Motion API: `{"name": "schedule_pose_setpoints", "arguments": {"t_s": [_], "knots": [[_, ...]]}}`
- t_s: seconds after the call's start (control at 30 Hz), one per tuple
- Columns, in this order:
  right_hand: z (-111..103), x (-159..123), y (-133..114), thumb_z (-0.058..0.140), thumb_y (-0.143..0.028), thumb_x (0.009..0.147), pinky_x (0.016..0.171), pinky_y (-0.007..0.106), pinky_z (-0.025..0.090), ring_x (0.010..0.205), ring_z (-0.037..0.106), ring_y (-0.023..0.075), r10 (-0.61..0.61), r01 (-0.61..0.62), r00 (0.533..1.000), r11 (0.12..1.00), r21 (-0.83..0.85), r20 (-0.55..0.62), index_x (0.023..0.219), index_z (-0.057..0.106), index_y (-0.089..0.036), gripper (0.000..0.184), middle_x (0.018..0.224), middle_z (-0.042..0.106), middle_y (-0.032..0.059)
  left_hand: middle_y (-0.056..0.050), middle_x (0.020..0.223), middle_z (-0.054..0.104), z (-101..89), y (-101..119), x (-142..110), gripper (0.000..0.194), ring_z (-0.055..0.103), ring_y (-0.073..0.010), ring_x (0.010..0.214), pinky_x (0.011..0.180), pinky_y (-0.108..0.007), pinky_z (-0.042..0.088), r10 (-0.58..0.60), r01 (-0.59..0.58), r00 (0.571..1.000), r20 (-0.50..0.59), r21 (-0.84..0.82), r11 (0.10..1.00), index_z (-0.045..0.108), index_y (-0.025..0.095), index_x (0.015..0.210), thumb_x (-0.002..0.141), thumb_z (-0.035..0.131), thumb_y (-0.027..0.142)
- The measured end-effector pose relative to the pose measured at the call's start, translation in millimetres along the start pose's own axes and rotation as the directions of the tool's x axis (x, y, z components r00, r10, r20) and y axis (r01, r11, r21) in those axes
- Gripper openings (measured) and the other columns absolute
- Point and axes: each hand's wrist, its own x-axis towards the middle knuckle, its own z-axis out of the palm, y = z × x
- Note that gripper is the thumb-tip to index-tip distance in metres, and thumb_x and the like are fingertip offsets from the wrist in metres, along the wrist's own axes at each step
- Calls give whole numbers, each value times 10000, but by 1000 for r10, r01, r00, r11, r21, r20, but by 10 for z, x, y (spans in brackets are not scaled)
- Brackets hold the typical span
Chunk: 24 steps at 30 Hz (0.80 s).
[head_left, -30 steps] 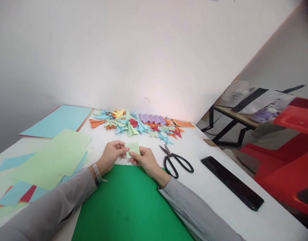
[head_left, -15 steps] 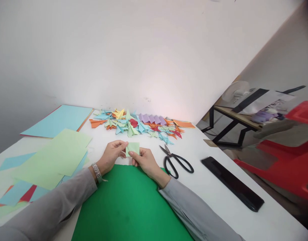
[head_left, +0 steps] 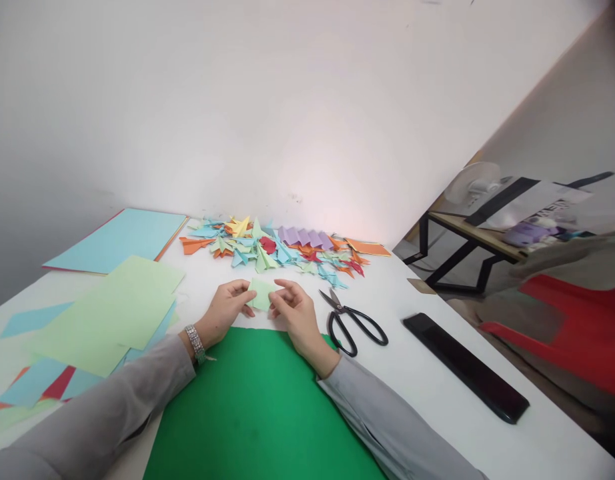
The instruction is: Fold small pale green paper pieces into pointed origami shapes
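Observation:
A small square of light green paper [head_left: 260, 295] is held up between my two hands, just beyond the far edge of a dark green sheet [head_left: 257, 400]. My left hand [head_left: 225, 311] pinches its left side between thumb and fingers. At its right edge, my right hand [head_left: 298, 318] grips the paper with the thumb and a finger, the index finger raised and curved above. Black-handled scissors [head_left: 341, 309] lie with blades parted to the right of my right hand.
Folded paper pieces [head_left: 267, 247] in many colours are heaped along the wall. Light green sheets [head_left: 107, 313] overlap blue ones at left, with a blue sheet stack [head_left: 120, 240] behind. A long black case [head_left: 465, 367] lies at right, near a red chair [head_left: 562, 333].
My right hand has shifted from the paper's lower front to its right edge, its index finger lifting. My left hand has slid slightly down the left side. The red chair has moved.

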Motion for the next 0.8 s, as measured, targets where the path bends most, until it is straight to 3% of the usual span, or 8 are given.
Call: {"name": "schedule_pose_setpoints", "arguments": {"t_s": [0.4,0.8], "knots": [[5,-55,10,603,-299,750,577,287,488,657,575,146,-183,158,982,943,-293,-57,993,648,-194,268,824,647,45,20,615,557,1,1,-1,293,585,-102,461,476,-227,490,-10,12,999,-54,40,999,553,136,648,650,697,392],[7,-96,-14,577,-260,797,570,295,505,690,585,159,-367,350,929,827,-440,48,1047,667,-238,267,884,668,62,-10,691,624,1,4,-5,280,597,-109,454,458,-224,487,-9,12,998,-69,41,999,626,131,736,655,689,392]]}}
